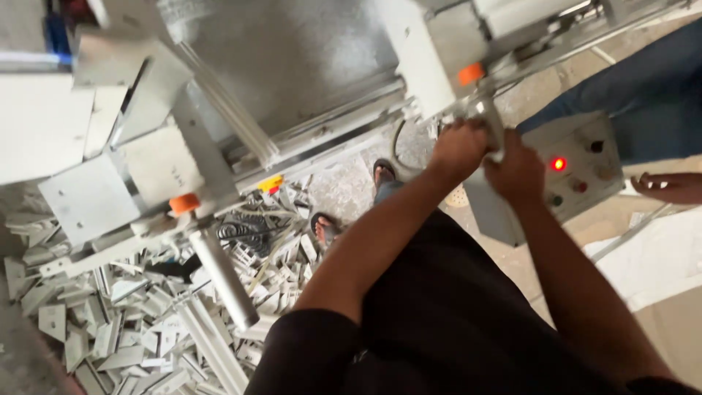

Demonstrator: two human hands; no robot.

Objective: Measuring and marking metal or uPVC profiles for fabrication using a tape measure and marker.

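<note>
Item: metal handle [488,121] on the grey machine [292,66], just below its orange knob [471,73]; your left hand [459,150] is wrapped tight around the handle; your right hand [518,174] is closed beside it, touching the left, though you cannot tell from here whether its fingers reach the handle itself.

Handling: judged stiff, hard and smooth, likely a little slippery; fixed to the machine, so it will turn or pull rather than lift; best gripped across its full width with the palm.

Near the handle: a control box [578,172] with a lit red lamp [559,163], just right of your hands; another person's hand [669,186] further right.

Further from the handle: a long roller [223,281] down to the left; white offcuts [146,336] heaped on the floor beneath it.
</note>
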